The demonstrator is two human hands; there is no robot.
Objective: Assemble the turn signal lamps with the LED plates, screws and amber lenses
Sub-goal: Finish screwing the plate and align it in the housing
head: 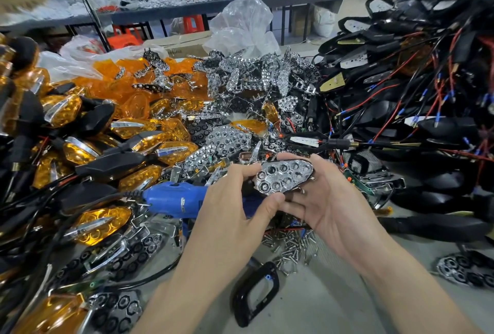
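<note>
A heap of black housings point(417, 80) with red and black wires fills the right side of the surface point(334, 301). Finished lamps point(88, 146) with amber fronts are piled on the left, with loose lenses point(133, 88) behind them. Chrome plates point(256, 77) are heaped at the far centre, below a clear bag point(243, 26). A blue driver point(173, 200) lies left of centre, its right end hidden behind the left hand point(230, 210). The right hand point(331, 200) cradles the held plate point(283, 177) (a dark shell shows at its rim), fingers curled beneath and thumb on its far edge. The left hand pinches the plate's near left end between thumb and forefinger. An empty frame point(256, 291) lies near, with screws point(291, 245) scattered just beyond it.
</note>
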